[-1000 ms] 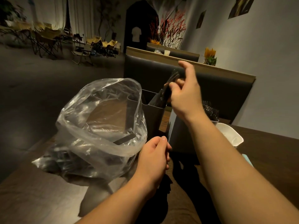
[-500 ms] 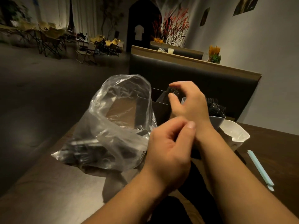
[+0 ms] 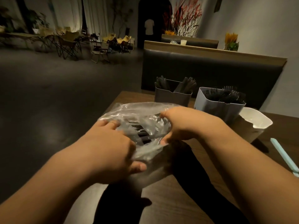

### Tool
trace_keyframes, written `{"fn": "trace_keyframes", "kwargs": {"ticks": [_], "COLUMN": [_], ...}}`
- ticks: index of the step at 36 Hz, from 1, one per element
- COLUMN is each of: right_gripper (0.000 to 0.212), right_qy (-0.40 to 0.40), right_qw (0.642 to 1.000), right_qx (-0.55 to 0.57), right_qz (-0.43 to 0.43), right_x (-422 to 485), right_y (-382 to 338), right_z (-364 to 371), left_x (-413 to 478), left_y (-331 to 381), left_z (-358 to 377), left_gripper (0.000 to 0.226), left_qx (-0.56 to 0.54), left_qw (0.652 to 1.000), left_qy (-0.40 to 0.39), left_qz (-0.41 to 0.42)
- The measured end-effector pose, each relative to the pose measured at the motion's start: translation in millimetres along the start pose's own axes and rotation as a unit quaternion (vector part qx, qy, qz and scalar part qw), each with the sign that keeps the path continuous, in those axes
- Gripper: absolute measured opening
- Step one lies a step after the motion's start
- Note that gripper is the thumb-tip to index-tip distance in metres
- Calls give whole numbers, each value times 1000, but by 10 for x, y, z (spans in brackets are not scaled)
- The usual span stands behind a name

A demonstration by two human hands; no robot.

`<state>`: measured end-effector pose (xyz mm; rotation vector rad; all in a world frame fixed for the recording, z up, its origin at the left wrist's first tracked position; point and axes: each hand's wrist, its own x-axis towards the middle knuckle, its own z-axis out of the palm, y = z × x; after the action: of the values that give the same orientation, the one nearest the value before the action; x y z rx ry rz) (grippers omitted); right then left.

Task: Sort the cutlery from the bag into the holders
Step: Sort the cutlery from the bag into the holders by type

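Bag (image 3: 142, 109) flat, mouth nearward; forks (image 3: 140, 134) inside, tines away.

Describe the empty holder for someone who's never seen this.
Three holders line the wooden table before the dark booth seat. The rightmost, the white holder, is empty; the dark grey holder and pale grey holder hold black cutlery.
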<state>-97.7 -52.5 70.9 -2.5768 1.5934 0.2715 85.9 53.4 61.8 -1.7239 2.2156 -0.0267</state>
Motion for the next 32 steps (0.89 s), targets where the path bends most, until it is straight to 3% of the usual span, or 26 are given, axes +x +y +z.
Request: {"fn": "trace_keyframes", "kwargs": {"ticks": [4,7,10,12,15,17,20,24,26,29,32], "right_gripper": [98,104,97,79,39,24,19,13,15,13,20], "right_qy": [24,51,40,38,72,58,49,179,201,121,0], "right_qw": [990,983,974,970,975,981,987,982,973,976,987], "right_qx": [-142,-175,-225,-239,-188,-151,-111,0,95,163,131], "right_qz": [-12,-6,-6,-32,-97,-108,-105,-59,-63,-83,-89], "right_x": [-85,-182,-270,-290,-236,-200,-153,-84,-33,95,203], "right_y": [-130,-206,-328,-441,-571,-589,-514,-468,-539,-642,-662], "right_z": [-200,-360,-415,-387,-300,-249,-232,-280,-243,-102,18], "left_x": [-80,-135,-192,-220,-233,-232,-242,-251,-243,-236,-231], "left_y": [38,25,-6,-32,-76,-104,-151,-190,-204,-219,-227], "left_z": [-54,-112,-115,-107,-103,-89,-56,-57,-77,-112,-118], "left_gripper": [63,50,42,39,35,25,16,12,7,23,23], "left_qx": [6,8,14,19,21,19,12,-1,-14,-14,-5], "left_qw": [1000,1000,1000,999,999,999,998,997,996,996,996], "left_qy": [-2,2,23,27,21,27,53,76,80,83,90], "left_qz": [7,-6,0,9,12,18,31,31,29,24,23]}}
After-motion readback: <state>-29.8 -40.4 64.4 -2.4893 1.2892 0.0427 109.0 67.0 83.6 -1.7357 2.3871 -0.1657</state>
